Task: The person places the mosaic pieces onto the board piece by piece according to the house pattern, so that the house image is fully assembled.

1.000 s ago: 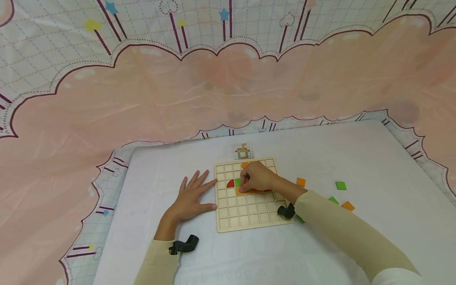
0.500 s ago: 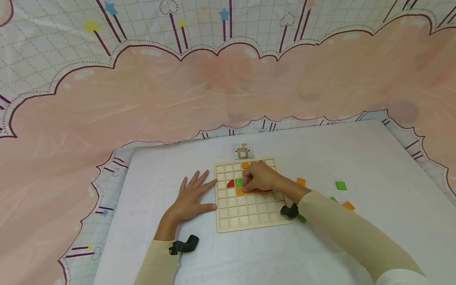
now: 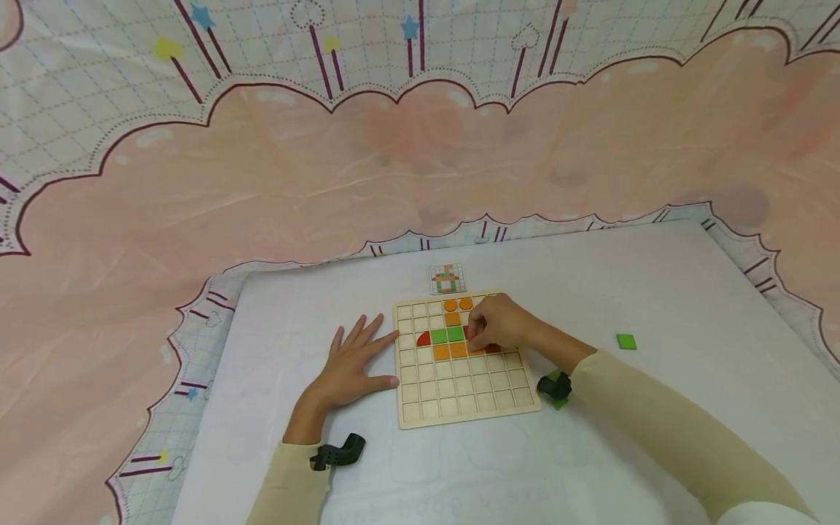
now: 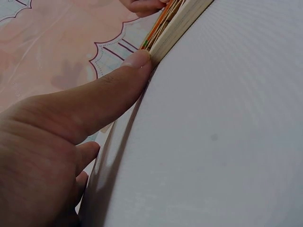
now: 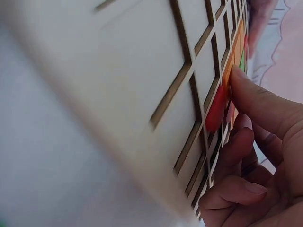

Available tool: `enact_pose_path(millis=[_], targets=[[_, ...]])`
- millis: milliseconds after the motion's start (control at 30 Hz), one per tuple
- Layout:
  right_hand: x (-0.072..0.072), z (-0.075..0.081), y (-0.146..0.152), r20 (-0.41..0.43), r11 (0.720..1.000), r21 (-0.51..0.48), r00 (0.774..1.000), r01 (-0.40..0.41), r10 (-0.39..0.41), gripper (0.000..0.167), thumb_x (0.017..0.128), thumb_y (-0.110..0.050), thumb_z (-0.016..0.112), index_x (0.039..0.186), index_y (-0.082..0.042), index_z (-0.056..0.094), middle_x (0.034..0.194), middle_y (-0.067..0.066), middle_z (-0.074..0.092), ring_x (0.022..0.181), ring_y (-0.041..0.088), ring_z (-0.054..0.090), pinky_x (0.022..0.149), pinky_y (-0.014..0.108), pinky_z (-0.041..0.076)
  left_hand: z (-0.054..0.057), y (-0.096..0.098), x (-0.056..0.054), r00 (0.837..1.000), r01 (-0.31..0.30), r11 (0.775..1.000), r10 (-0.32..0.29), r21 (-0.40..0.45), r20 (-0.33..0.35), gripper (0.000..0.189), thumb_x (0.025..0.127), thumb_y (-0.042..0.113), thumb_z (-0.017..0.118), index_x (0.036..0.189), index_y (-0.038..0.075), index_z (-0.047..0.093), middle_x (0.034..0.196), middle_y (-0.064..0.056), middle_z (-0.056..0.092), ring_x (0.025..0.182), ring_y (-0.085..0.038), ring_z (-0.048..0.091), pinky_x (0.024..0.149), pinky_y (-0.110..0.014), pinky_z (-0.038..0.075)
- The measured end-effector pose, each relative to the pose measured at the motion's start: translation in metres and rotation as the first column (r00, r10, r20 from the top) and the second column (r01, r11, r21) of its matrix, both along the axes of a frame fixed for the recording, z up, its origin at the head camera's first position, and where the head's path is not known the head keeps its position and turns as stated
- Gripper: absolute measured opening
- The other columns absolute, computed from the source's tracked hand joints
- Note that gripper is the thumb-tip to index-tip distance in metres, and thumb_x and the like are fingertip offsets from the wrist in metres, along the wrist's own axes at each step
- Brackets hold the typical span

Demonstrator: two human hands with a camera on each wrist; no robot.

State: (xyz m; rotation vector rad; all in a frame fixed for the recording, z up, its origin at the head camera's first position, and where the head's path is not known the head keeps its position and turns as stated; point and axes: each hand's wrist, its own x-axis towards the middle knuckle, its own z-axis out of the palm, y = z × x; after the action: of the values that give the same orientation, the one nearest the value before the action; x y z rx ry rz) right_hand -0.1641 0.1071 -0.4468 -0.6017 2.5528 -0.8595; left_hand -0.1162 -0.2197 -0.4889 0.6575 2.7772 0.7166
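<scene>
A wooden grid board (image 3: 467, 405) lies on the white table. My left hand (image 3: 354, 364) lies flat with fingers spread, thumb and little finger touching the board's left edge. My right hand (image 3: 502, 324) is over the board with curled fingers. A red piece (image 3: 467, 332) shows at its fingertips, right of two green squares (image 3: 447, 335); whether the fingers pinch it is hidden. In the right wrist view the thumb (image 5: 251, 90) touches the orange pieces (image 5: 229, 73), beside another red piece (image 5: 217, 109). A red quarter-round (image 3: 424, 338) sits left of the green squares.
A small pattern card (image 3: 448, 278) lies beyond the board. Two orange circles (image 3: 458, 304) and an orange square (image 3: 452, 319) sit in the upper cells. A loose green square (image 3: 626, 341) lies at the right; more green pieces (image 3: 560, 402) lie partly under the right wrist camera (image 3: 554, 386).
My right hand has shifted right along the board, uncovering the second green square, the orange pieces and the second circle. Its forearm now covers the loose orange pieces. My left hand has stayed still.
</scene>
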Motion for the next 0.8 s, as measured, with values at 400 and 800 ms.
enact_pose_path(millis=[400, 800], targets=[[0.001, 0.007, 0.039, 0.008, 0.995, 0.065, 0.997, 0.072, -0.073, 0.016, 0.081, -0.016, 0.087, 0.073, -0.018, 0.073, 0.069, -0.003, 0.061, 0.074, 0.016, 0.053, 0.065, 0.028, 0.044, 0.0, 0.001, 0.0, 1.0, -0.007, 1.0, 0.007, 0.001, 0.005, 0.086, 0.081, 0.056, 0.079, 0.155, 0.03, 0.045, 0.172, -0.003, 0.018, 0.161, -0.035, 0.003, 0.124, -0.065, -0.008], [-0.004, 0.01, 0.096, 0.042, 0.992, 0.123, 0.999, 0.021, -0.026, 0.008, 0.084, -0.016, 0.083, 0.089, -0.016, 0.077, 0.08, -0.003, 0.064, 0.078, 0.016, 0.058, 0.069, 0.027, 0.05, 0.001, 0.001, 0.001, 1.0, 0.001, 1.0, -0.001, 0.016, -0.009, 0.085, 0.081, 0.054, 0.08, 0.155, 0.028, 0.046, 0.172, -0.005, 0.02, 0.16, -0.036, 0.006, 0.124, -0.066, -0.006]])
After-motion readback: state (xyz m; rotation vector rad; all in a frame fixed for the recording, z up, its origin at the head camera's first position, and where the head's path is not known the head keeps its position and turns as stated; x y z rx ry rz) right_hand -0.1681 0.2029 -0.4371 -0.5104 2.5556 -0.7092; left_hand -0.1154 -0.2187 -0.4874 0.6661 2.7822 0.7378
